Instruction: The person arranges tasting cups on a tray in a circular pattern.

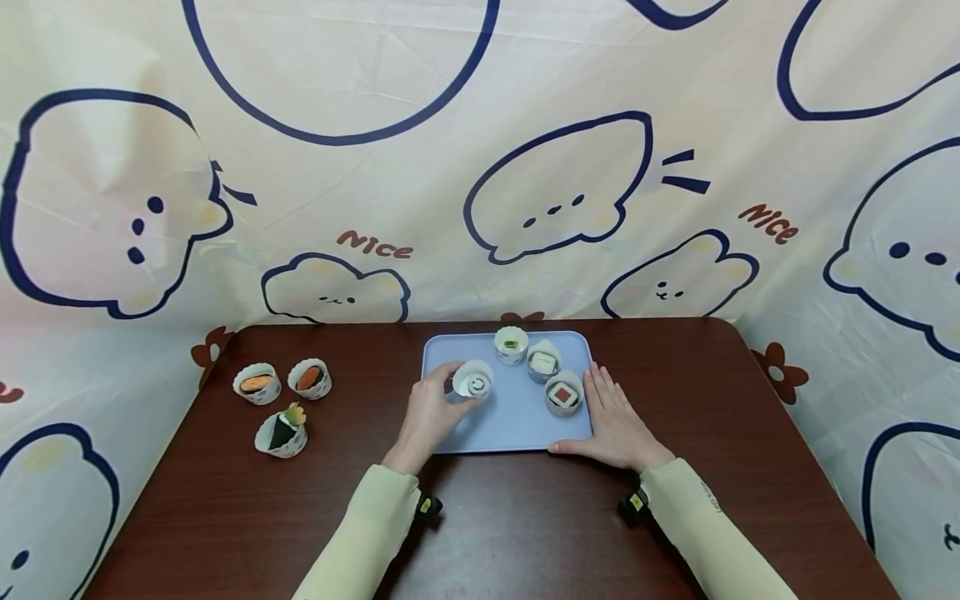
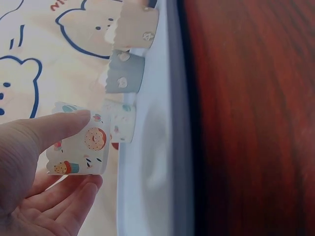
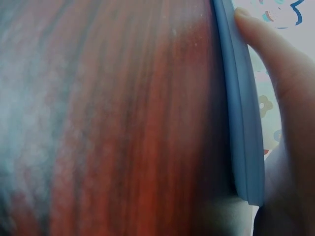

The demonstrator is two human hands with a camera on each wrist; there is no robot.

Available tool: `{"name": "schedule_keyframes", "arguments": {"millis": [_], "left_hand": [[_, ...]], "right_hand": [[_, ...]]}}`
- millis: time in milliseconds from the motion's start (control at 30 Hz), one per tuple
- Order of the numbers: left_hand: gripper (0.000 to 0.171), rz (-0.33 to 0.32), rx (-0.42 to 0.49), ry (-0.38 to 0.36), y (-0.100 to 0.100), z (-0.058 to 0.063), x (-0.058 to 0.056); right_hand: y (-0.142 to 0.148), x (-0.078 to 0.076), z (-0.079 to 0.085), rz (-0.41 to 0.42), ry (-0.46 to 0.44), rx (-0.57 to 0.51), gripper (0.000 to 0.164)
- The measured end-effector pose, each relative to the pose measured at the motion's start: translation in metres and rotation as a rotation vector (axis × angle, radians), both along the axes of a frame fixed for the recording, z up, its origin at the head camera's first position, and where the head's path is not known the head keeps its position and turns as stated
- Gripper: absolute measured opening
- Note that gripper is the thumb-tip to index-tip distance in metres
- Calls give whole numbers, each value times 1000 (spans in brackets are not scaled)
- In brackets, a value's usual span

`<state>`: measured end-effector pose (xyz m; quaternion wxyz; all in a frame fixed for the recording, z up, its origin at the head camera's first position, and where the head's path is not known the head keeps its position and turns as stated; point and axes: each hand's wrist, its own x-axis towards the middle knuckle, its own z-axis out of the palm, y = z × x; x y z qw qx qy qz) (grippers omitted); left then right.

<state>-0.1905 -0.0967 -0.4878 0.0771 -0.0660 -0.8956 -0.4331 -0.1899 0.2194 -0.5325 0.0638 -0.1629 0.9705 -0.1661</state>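
My left hand (image 1: 429, 417) pinches a printed paper baking cup (image 2: 81, 147) between thumb and fingers, over the left part of a light blue tray (image 1: 487, 435). Inside that cup sits a small white sushi piece (image 1: 477, 384) with dark marks like a face. In the left wrist view, the cup's base looks raised off the tray. My right hand (image 1: 617, 429) rests along the tray's right edge, fingers straight and thumb at the near corner. On the tray's right side stand three more paper cups holding sushi: one at the back (image 1: 512, 345), a middle cup (image 1: 543, 362) and a nearer cup (image 1: 563, 393).
Left of the tray, three paper cups stand on the dark wooden table (image 1: 495, 533): one with orange-topped sushi (image 1: 257, 383), one with reddish-topped sushi (image 1: 310, 379), and a tilted one with a dark-wrapped piece (image 1: 281, 432). A patterned curtain (image 1: 435, 192) hangs behind.
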Motion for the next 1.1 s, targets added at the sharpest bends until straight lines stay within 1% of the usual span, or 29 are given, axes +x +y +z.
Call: {"name": "schedule_keyframes", "arguments": {"millis": [333, 733, 1100], "left_hand": [[59, -52, -4, 14, 15, -7, 6], [60, -119, -14, -18, 31, -15, 13], [59, -167, -26, -18, 46, -21, 18]], "right_hand": [[1, 0, 0, 4, 7, -3, 143], [0, 0, 0, 6, 12, -6, 142], [0, 1, 1, 11, 9, -6, 141]]}}
